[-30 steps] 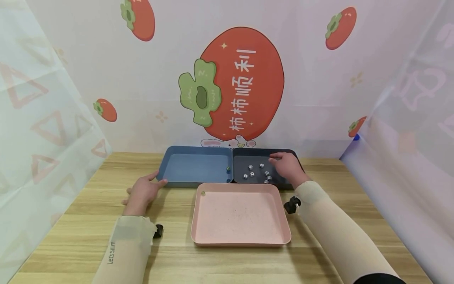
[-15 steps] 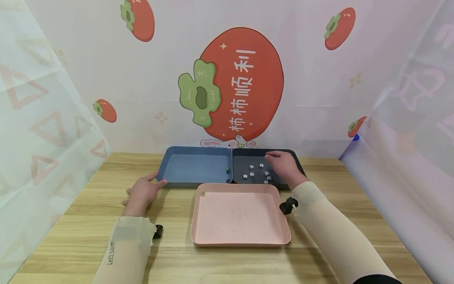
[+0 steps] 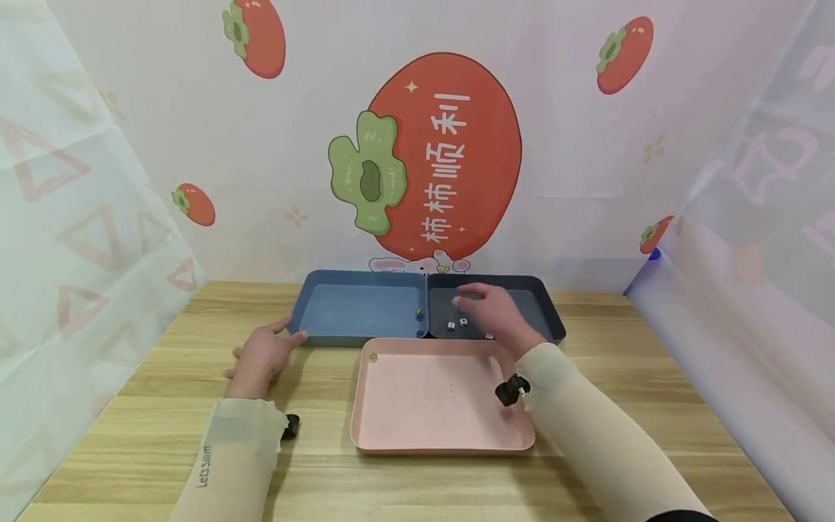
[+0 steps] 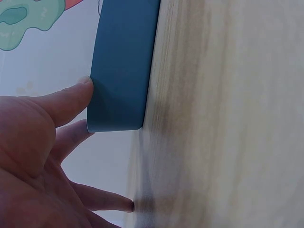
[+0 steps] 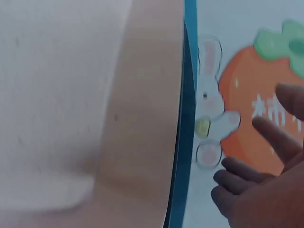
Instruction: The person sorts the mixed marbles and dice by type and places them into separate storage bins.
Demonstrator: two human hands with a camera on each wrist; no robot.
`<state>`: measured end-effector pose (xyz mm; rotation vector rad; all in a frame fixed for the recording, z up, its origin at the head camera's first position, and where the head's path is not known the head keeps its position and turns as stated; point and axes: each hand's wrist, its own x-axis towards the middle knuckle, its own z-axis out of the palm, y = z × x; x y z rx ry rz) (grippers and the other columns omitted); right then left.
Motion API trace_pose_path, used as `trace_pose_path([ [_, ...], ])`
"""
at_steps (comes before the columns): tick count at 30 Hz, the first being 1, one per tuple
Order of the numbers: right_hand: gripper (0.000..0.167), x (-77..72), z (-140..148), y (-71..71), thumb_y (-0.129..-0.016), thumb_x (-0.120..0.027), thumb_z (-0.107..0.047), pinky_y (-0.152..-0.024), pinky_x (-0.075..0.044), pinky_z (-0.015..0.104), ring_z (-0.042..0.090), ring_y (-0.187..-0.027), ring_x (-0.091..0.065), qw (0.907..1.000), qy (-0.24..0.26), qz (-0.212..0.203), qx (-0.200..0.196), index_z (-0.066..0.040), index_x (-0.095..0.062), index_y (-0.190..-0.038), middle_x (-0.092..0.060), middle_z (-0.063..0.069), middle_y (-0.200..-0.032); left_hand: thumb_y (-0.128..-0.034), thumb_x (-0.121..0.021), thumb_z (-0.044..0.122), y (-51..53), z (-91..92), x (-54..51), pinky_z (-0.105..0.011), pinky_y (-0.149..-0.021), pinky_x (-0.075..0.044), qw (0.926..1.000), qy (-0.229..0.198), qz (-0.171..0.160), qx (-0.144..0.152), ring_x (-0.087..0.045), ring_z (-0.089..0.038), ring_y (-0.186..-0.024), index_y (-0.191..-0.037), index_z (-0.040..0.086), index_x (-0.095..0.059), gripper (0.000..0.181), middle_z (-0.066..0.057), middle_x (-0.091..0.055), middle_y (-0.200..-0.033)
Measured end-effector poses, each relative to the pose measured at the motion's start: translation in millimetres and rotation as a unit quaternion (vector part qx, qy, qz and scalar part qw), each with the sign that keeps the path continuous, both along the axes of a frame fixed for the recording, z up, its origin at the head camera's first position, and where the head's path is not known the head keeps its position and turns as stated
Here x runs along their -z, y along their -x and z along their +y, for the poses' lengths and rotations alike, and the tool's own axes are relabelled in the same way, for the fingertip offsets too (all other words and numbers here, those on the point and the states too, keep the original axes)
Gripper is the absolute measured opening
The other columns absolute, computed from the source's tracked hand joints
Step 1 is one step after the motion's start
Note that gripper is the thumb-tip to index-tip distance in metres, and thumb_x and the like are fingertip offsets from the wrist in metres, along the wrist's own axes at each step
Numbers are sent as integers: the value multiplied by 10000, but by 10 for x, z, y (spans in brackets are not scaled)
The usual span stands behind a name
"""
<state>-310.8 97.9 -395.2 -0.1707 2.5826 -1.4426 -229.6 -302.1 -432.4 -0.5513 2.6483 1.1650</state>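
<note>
My left hand [image 3: 264, 355] rests at the near left corner of the blue tray [image 3: 359, 308]. In the left wrist view its thumb touches the tray's wall [image 4: 124, 71] near the rim, and the other fingers spread past the corner. Over the dark grey tray [image 3: 538, 308] hovers my right hand [image 3: 499, 315], its fingers loosely bent and holding nothing in the right wrist view. Several white dice [image 3: 451, 326] lie in that tray, some hidden beneath the hand. Blue and green marbles [image 3: 420, 314] sit along the blue tray's right wall.
A pink tray [image 3: 437, 399] stands in front of the two others, with one yellowish marble [image 3: 373, 357] in its far left corner. The wooden table [image 3: 626, 362] meets a printed backdrop [image 3: 574, 181] behind the trays.
My right hand has moved left across the dark grey tray, from its right side to over the dice, several of which it now covers. The left hand stays in place.
</note>
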Motion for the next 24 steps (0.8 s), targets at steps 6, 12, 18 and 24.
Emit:
trace_pose_path([
  [6,408,54,-364,-151,-946,-702,-320,-1083,-353,582,343,-1400,-336,9851,-1331,676,-859,-159,-672,-1320,-407,108,-1528,-973,-524,606,3,-4,5,-873,-847,139,10000,25,20,27,244,-703,-1248,-1605,295,-205,773,-277,-132,-1598],
  [12,289,116,-769,-314,-916,-746,-224,-1092,-378,503,337,-1421,-331,9430,-2304,1357,-1981,-164,-747,-1199,-387,159,-1540,-968,-530,609,-5,-12,2,-871,-858,140,10000,9,34,21,255,-692,-1255,-1603,293,-218,775,-273,-126,-1602],
  [18,273,181,-1053,-409,-921,-737,-222,-1166,-261,437,275,-1481,-214,9108,-2712,1586,-2677,-162,-755,-1187,-500,91,-1477,-974,-531,596,-11,-7,-7,-874,-856,135,10000,-12,44,27,254,-692,-1254,-1604,283,-217,770,-275,-123,-1602],
  [24,259,250,-1169,-390,-956,-695,-224,-1196,-148,443,308,-1487,-185,8800,-3115,1966,-2997,-180,-752,-1205,-580,35,-1399,-969,-534,601,-5,-6,-3,-876,-856,132,10000,5,46,20,247,-698,-1254,-1604,279,-222,777,-272,-133,-1602],
])
